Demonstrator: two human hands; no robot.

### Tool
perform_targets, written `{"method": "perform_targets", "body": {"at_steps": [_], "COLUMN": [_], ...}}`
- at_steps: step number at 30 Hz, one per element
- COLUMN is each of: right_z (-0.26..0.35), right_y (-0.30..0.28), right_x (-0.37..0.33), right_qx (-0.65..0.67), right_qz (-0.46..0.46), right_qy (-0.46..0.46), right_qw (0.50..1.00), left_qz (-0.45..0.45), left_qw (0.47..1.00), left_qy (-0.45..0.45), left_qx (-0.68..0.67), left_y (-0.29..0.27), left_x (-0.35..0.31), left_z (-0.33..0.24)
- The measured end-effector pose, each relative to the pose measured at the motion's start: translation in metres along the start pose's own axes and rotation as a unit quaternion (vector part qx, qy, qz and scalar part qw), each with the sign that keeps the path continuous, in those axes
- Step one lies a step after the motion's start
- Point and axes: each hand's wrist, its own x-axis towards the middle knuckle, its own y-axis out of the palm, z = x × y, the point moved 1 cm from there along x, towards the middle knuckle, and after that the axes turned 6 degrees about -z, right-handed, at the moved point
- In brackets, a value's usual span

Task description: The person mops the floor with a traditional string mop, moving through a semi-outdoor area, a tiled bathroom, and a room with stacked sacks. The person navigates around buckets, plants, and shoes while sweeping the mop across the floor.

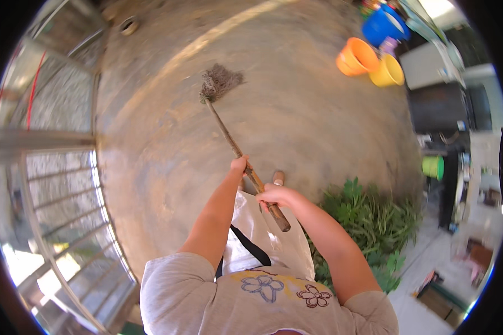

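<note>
A mop (225, 129) with a wooden handle slants from my body out to the far left. Its grey string head (221, 81) rests spread on the brown floor (167, 139). Partway down the handle, my left hand (240, 164) is wrapped round the wood. Nearer to me, my right hand (274, 195) grips the thicker upper part, and the rounded handle end sticks out below it. Both hands are closed. My shoes show partly beneath the handle, one beside each hand.
Orange (356, 57) and yellow buckets (387, 71) stand at the far right by a blue tub (384, 27). Leafy green plants (369, 223) lie close to my right. A barred metal frame (67, 206) runs along the left. A small round object (129, 25) sits far left.
</note>
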Motion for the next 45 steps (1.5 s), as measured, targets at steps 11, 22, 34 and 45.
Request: {"method": "perform_targets", "body": {"at_steps": [11,22,34,45], "right_z": [-0.017,-0.052,-0.051,-0.032], "right_y": [0.059,-0.11,-0.268,-0.256], "right_x": [0.098,0.062,-0.097,-0.049], "right_qx": [-0.298,-0.32,-0.198,0.208], "right_qz": [0.084,0.138,-0.046,-0.162], "right_qy": [-0.05,0.009,0.049,-0.045], "right_qw": [0.949,0.937,0.978,0.964], "left_qz": [-0.197,-0.183,-0.013,-0.014], "left_qw": [0.949,0.942,0.984,0.974], "left_qy": [-0.023,-0.105,-0.068,0.056], "left_qx": [-0.246,-0.263,-0.165,0.217], "left_y": [-0.121,0.033,0.243,0.293], "left_x": [-0.013,-0.034,-0.061,0.003], "left_z": [0.076,0.129,0.048,-0.097]}}
